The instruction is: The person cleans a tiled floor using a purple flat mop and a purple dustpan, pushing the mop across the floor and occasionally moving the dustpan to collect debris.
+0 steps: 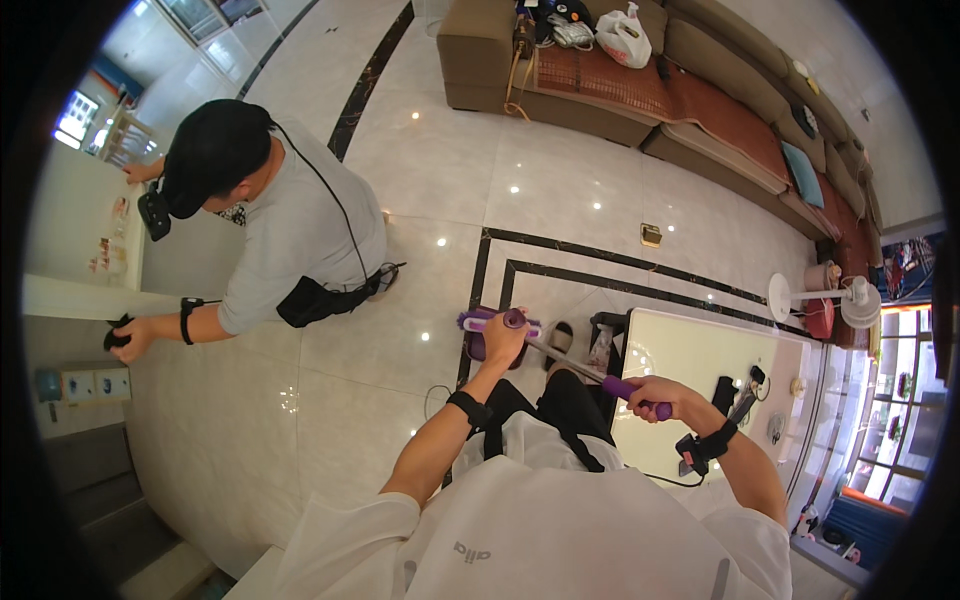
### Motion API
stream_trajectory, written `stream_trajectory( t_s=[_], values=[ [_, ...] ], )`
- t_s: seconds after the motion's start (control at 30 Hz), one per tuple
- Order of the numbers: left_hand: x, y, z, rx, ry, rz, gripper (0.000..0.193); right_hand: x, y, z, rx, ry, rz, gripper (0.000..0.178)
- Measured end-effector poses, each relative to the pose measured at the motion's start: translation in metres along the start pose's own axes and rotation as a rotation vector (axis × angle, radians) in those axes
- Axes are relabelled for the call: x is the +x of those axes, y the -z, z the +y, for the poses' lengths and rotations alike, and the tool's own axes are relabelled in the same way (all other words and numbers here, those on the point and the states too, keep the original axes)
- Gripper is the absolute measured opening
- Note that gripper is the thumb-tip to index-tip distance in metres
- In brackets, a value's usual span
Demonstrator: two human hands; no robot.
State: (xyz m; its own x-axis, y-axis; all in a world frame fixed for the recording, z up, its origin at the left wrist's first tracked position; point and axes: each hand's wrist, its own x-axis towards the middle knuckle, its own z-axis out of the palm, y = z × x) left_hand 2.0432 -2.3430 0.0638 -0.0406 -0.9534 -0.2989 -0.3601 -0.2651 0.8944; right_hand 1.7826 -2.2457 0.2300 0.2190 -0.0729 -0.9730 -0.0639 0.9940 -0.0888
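My left hand (503,338) is closed round an upright purple handle (515,318), seen nearly end-on. Below that hand, near the floor, are a purple-bristled broom head (472,321) and a dark purple dustpan-like piece (480,347), both partly covered. My right hand (655,394) grips the purple grip (620,388) of a broom. Its metal pole (565,361) slants down leftward and passes behind my left hand. Whether the upright handle belongs to the dustpan-like piece cannot be made out.
A cream-topped table (660,440) stands close on my right, with black devices on it. My slipper (562,335) shows beside it. Another person (300,215) bends at a cabinet (85,300) on the left. A brown sofa (590,125) lines the far side; a white fan (855,302) stands right.
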Motion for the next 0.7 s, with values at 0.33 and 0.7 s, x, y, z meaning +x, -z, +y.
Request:
stream_trajectory(
  t_s=[0.33,0.7],
  values=[
    [0.106,-0.075,0.023,-0.162,-0.006,0.254,0.026,0.027,0.119,-0.233,-0.394,0.341,0.019,0.039],
    [0.186,-0.145,0.027,-0.398,-0.182,0.336,0.032,0.263,0.186,-0.419,-0.678,0.454,0.262,0.062]
  ],
)
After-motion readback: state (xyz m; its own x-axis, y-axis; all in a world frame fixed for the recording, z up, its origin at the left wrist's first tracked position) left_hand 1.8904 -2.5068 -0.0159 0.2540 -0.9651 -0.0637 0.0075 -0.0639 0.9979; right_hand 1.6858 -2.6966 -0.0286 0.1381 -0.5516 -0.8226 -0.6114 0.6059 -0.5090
